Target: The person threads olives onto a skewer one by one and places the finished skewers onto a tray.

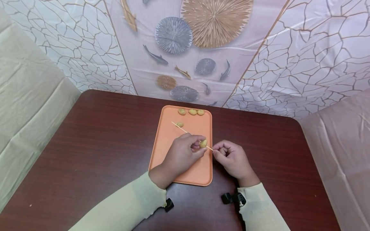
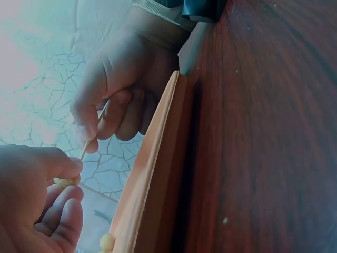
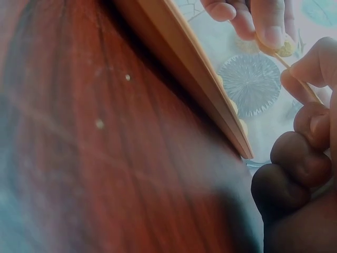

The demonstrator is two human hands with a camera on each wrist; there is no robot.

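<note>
While three yellow pieces sit at the far end of the orange tray, a fourth sits on the skewer. Left hand pinches a yellow piece on the skewer; right hand pinches the skewer's near end. Food type unclear; wrist views blurred.

A dark reddish-brown wooden table with rounded corners carries an orange tray lying flat near its far edge (long side running away from the person), slightly right of centre.
</note>
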